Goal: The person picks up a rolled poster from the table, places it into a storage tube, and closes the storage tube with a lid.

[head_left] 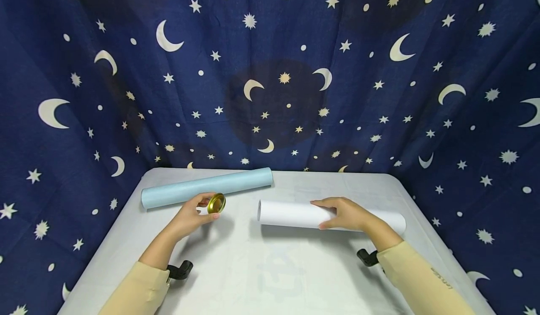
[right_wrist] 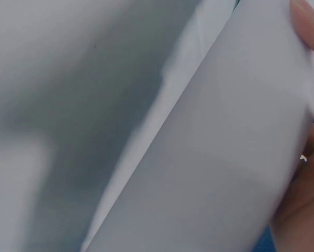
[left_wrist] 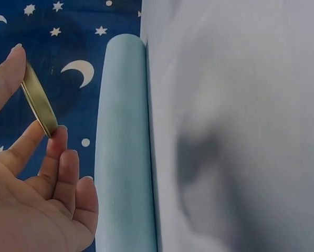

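Observation:
Between thumb and fingertips, my left hand (head_left: 191,216) pinches a small round gold lid (head_left: 216,203) by its rim, held up above the table. The left wrist view shows that lid (left_wrist: 39,100) edge-on, a thin gold band. My right hand (head_left: 347,214) grips a white paper roll (head_left: 291,214) around its middle, thumb on the near side and fingers over the far side. The roll's open end faces left, and a shadow lies below it. In the right wrist view the white roll (right_wrist: 209,136) fills much of the picture, and only part of the hand (right_wrist: 304,194) shows.
A light blue roll (head_left: 206,187) lies slantwise along the back left of the white-covered table (head_left: 278,273), just behind my left hand. A dark blue curtain (head_left: 274,48) with moons and stars hangs behind and at both sides. Black mounts (head_left: 180,270) sit on both wrists.

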Tool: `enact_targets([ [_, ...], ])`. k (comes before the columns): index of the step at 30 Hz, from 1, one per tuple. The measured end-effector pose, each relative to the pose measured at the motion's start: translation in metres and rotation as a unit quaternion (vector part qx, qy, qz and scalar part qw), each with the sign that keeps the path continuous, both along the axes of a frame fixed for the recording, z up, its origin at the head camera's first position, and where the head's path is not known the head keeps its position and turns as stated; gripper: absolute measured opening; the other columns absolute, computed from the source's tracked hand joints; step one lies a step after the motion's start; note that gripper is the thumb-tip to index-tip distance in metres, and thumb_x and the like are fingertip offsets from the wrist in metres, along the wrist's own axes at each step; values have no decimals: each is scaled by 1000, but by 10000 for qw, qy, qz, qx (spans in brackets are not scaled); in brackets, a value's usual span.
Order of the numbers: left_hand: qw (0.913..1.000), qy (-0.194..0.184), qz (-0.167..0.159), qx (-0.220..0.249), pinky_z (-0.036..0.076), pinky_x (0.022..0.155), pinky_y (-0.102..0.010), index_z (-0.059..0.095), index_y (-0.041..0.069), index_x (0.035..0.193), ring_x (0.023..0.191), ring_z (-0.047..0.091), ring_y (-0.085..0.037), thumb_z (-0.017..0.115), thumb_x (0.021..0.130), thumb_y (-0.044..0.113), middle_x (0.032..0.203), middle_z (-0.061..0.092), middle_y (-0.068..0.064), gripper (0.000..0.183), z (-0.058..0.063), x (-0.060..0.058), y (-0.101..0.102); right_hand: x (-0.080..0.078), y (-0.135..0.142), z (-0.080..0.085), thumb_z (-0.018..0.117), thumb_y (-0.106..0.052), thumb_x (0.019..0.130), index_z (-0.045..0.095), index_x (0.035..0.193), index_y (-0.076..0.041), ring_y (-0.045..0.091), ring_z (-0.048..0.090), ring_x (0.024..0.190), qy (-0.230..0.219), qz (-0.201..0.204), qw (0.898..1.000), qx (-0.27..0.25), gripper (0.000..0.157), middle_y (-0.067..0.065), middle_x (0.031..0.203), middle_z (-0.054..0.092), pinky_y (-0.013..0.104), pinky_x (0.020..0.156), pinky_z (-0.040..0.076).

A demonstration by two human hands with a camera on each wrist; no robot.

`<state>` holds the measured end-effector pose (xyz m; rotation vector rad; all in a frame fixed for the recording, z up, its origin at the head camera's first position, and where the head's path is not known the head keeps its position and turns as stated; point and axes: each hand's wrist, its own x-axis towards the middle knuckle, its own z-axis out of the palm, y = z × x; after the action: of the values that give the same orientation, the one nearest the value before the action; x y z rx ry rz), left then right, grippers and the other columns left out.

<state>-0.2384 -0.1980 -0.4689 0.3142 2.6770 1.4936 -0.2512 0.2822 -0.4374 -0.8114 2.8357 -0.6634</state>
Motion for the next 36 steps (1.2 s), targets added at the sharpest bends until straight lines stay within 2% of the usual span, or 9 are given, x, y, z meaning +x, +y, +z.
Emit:
enact_targets([
  [6,9997,112,-163,135,40,103,-56,53,13,142,122,52,-32,83,83,32,127,59,-11,69,-3,-3,12,0,-2,2,84,-54,74,59,142,-26,22,58,122,-10,-15,10000,5,77,0,136,63,47,100,47],
  [10,9995,94,-277,143,40,104,-56,54,14,140,122,53,-29,84,83,34,125,61,-9,68,-4,-3,20,0,-3,3,84,-54,75,59,142,-26,22,58,122,-1,7,10000,-19,77,0,136,63,47,99,48],
  [21,9975,84,-588,386,42,100,-52,57,13,136,115,57,-24,83,84,26,118,64,-3,59,-4,-3,41,1,-6,4,83,-54,75,59,142,-27,22,57,123,0,28,10000,26,76,0,137,62,47,100,47],
  [29,9952,-12,-811,539,42,102,-54,57,10,134,113,58,-27,83,84,23,115,64,-6,58,-8,-5,53,1,-9,3,84,-53,74,59,142,-28,20,58,121,-50,9,10000,-18,77,0,136,62,47,99,47],
  [36,9950,-194,-826,527,41,105,-53,55,12,135,116,57,-27,84,83,29,116,64,-5,62,-10,-8,60,1,-10,4,84,-55,74,59,142,-27,21,58,121,-63,3,10000,-39,78,0,136,62,47,99,48],
])
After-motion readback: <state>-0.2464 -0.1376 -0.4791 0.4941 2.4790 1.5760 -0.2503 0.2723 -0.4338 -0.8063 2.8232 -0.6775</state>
